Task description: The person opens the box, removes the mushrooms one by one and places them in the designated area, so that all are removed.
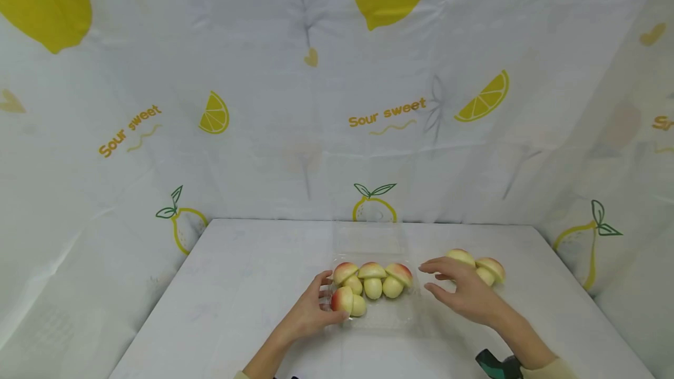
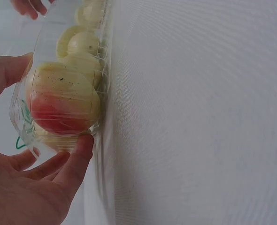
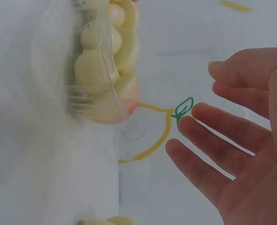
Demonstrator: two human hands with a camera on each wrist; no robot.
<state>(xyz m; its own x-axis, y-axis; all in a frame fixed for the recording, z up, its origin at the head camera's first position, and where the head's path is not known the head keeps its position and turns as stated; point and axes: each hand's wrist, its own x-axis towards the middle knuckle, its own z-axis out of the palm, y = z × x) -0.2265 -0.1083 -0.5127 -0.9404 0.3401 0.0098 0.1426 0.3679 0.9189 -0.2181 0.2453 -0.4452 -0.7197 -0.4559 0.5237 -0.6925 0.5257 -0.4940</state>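
Note:
A clear plastic box [image 1: 387,316] sits on the white table, its see-through lid [image 1: 368,238] raised at the back. Inside lie several mushroom-shaped pieces [image 1: 372,286], pale yellow with reddish caps: three in the back row and one at front left. My left hand [image 1: 309,312] holds the box's left end, thumb and fingers spread around the wall in the left wrist view. To the right of the box, my right hand [image 1: 468,294] hovers with loosely bent, parted fingers and nothing in them. Behind it, partly hidden, are two more mushroom-shaped pieces [image 1: 494,268].
The white table [image 1: 226,291] narrows toward its back edge. A white cloth [image 1: 263,151] printed with lemons and lettering hangs behind and at both sides. A dark and green band [image 1: 497,364] shows near the right wrist.

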